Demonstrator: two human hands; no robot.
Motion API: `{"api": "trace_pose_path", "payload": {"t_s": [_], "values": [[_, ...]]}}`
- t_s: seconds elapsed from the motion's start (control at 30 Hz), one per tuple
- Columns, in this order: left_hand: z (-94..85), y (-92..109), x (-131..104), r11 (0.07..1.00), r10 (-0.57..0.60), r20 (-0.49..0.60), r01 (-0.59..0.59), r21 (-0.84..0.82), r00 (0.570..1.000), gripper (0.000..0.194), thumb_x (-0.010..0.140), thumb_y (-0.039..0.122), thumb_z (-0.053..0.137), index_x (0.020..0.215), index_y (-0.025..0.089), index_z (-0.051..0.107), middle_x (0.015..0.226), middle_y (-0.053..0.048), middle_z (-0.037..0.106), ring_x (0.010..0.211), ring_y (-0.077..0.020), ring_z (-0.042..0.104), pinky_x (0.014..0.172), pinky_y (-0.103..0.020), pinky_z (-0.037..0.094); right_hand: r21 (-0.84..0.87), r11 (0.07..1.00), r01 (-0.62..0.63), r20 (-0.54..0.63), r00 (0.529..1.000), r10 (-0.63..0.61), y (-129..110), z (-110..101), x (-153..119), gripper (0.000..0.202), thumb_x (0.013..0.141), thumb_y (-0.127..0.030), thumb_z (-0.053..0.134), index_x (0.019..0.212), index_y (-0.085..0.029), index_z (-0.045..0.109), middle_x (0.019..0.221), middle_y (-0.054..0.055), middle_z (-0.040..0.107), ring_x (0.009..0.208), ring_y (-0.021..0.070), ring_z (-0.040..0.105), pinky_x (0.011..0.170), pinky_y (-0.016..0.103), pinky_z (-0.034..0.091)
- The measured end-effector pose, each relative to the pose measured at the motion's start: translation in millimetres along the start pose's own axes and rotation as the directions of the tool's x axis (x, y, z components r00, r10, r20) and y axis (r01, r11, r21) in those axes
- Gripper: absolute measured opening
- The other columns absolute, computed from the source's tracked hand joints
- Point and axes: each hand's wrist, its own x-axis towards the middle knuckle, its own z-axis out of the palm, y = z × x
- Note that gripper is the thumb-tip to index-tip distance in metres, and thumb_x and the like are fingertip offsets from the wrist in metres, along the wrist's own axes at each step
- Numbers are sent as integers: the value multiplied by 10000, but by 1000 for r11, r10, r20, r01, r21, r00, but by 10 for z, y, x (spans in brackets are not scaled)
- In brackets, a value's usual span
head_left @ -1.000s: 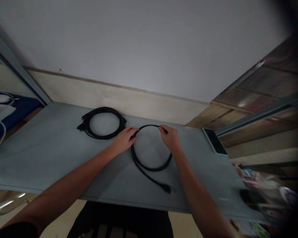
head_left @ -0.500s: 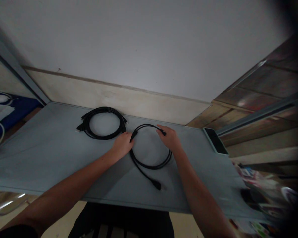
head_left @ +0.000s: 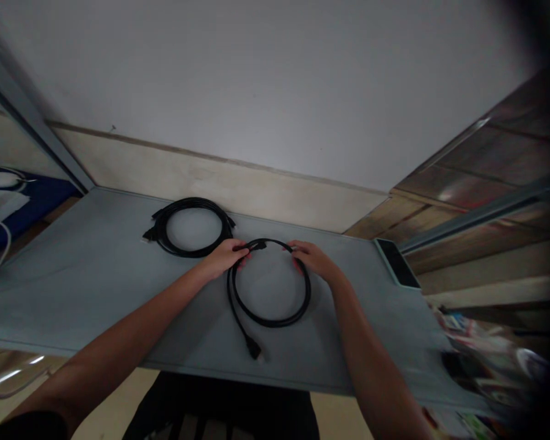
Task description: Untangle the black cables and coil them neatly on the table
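Observation:
Between my hands is a black cable looped into a ring over the grey tabletop. My left hand is closed on the ring's upper left, with a black plug sticking out past the fingers. At the upper right, my right hand has its fingers wrapped round the same loop. One cable end hangs out of the ring toward me, and its connector lies near the table's front edge. Behind my left hand rests another coiled black cable, with its plugs poking out at the sides.
A phone-like slab with a dark face lies at the table's right end. White wall panels rise behind the grey table. At far left, a white cable hangs by a blue surface. Blurred clutter stands at lower right.
The looped cable has shifted a little left and toward me. Its loose connector has swung left. The plug that was by my right hand no longer shows there; one now points out from my left hand.

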Motion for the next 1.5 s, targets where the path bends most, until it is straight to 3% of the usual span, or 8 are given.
{"api": "trace_pose_path", "payload": {"t_s": [0.17, 0.33, 0.63, 0.77, 0.9, 1.17, 1.37, 1.5], "values": [[-5, 11, -29, 997, -12, 96, 19, -75, 995, 270, 804, 328, 739, 893, 96, 631, 711, -2, 514, 521, -58, 432, 408, -178, 271, 11, 997, 82, -137, 987, -80, -69, 103, 28, 281, 903, -369, 488, 948, -176, 688, 510, -46, 535, 442, 130, 503, 489, 250, 438], [-2, -16, -4, 999, -28, 86, 31, -36, 996, 335, 843, 408, 703, 943, 94, 642, 696, -1, 504, 503, -44, 408, 413, -166, 222, 101, 984, 143, -131, 983, -130, -69, 327, 98, 482, 929, -436, 482, 1320, -187, 613, 681, -16, 632, 494, 129, 530, 509, 262, 455], [21, 2, -9, 993, -37, 28, 40, -111, 999, 361, 868, 264, 661, 1179, 99, 578, 764, -53, 619, 513, -63, 476, 433, -169, 286, -213, 963, 165, -155, 967, -200, -83, 279, 67, 268, 920, -302, 484, 945, -178, 720, 694, 19, 676, 612, 161, 596, 631, 272, 473], [40, 12, -31, 996, -50, 61, 54, -66, 997, 335, 880, 246, 638, 1174, 115, 546, 745, -46, 631, 480, -46, 437, 423, -154, 246, -94, 972, 216, -94, 970, -224, -189, 362, 29, 313, 940, -372, 526, 1122, -191, 704, 825, 36, 719, 628, 152, 630, 639, 276, 508], [43, 15, -42, 988, -50, 93, 62, -138, 994, 347, 868, 251, 656, 1156, 146, 494, 734, -46, 638, 453, -42, 413, 415, -151, 219, -174, 901, 398, -67, 908, -414, -225, 432, 26, 405, 892, -414, 657, 1255, -236, 684, 966, 60, 716, 774, 175, 657, 720, 304, 544], [-6, 93, -69, 936, -116, 181, 168, -310, 977, 363, 811, 213, 715, 1099, 149, 504, 726, -14, 588, 410, -12, 334, 397, -145, 153, -445, 698, 561, -95, 746, -660, -295, 479, 2, 331, 985, -274, 526, 1295, -248, 642, 1240, 110, 660, 1148, 237, 627, 998, 413, 519], [-16, 105, -81, 971, -100, 135, 127, -205, 986, 377, 828, 277, 720, 1107, 150, 502, 735, -17, 587, 440, -31, 394, 405, -153, 210, -448, 772, 450, -89, 837, -539, -272, 451, -14, 262, 952, -212, 533, 1191, -193, 636, 1095, 100, 702, 1006, 231, 671, 913, 388, 540], [11, 67, -81, 997, -49, 140, 57, -57, 989, 293, 852, 308, 689, 1008, 179, 478, 728, -13, 607, 448, -37, 409, 403, -149, 215, -466, 785, 407, -94, 860, -502, -274, 446, -35, 281, 932, -321, 606, 1180, -197, 656, 1078, 97, 723, 982, 240, 680, 892, 375, 528]]}}
